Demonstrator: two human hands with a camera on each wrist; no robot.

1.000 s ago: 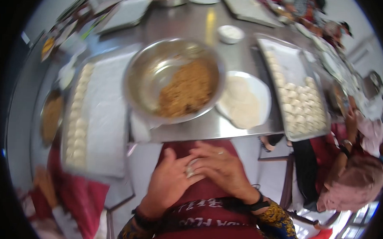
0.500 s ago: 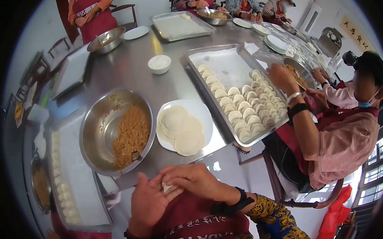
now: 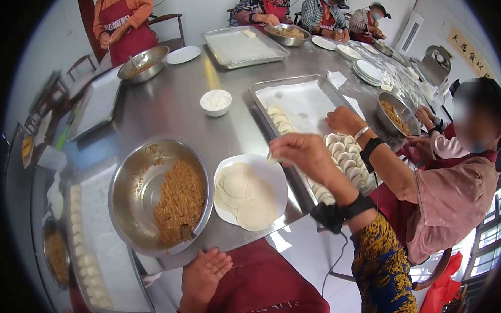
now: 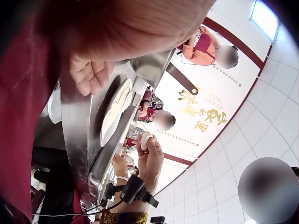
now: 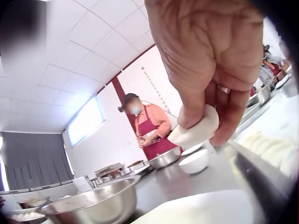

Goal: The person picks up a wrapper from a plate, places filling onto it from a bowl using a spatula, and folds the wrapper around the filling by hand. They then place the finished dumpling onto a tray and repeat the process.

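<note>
My right hand pinches a folded white dumpling between thumb and fingers. In the head view it hovers over the gap between the plate of round dough wrappers and the metal tray. Rows of finished dumplings lie on that tray, some hidden behind my forearm. Beside the table's front edge, my left hand is held palm up with fingers extended and nothing on it. Just beyond it stands a large steel bowl of brown filling with a utensil in it.
Another person's hand reaches over the same tray from the right. A small white bowl of flour stands mid-table. At left lies a second tray with a row of dumplings. Further trays, bowls and people line the far side.
My hands, earlier together around the dumpling over the apron, have parted. The right one has carried the dumpling forward and right; the left stays near the table edge. The head view has swung right.
</note>
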